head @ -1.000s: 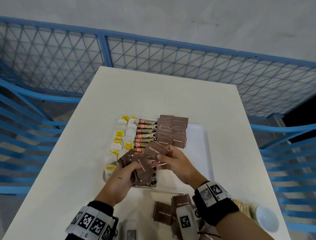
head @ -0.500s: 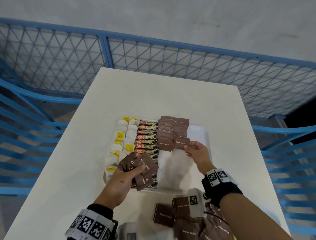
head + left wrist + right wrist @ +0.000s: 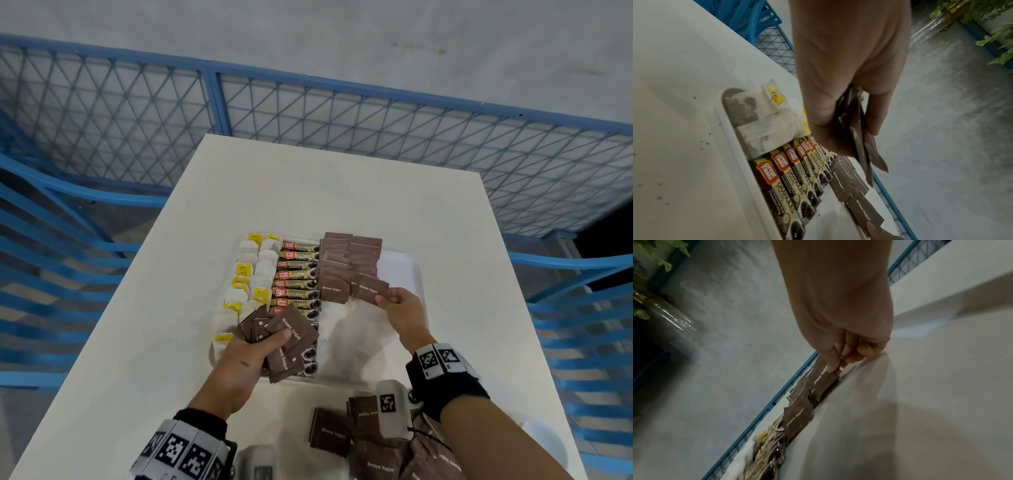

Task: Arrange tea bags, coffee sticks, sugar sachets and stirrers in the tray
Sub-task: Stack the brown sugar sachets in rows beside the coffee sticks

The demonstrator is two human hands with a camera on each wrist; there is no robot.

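A white tray [image 3: 404, 270] on the white table holds columns of tea bags [image 3: 253, 274], coffee sticks [image 3: 296, 274] and brown sugar sachets [image 3: 349, 260]. My left hand [image 3: 253, 349] grips a fanned stack of brown sugar sachets [image 3: 291, 339] over the tray's near left part; in the left wrist view the stack [image 3: 859, 142] hangs from that hand [image 3: 840, 100] above the coffee sticks [image 3: 797, 170]. My right hand [image 3: 399, 305] pinches one sugar sachet [image 3: 370, 289] by its corner at the near end of the right sachet column; the right wrist view shows this sachet [image 3: 822, 378] pinched.
Loose brown sugar sachets [image 3: 376, 442] lie on the table near its front edge, under my right forearm. A blue mesh fence [image 3: 308, 113] stands beyond the table's far edge. Blue rails [image 3: 51, 240] run along both sides.
My right hand took one sachet from the stack in my left hand and carried it right and forward to the sachet column in the tray. The left hand stayed in place.
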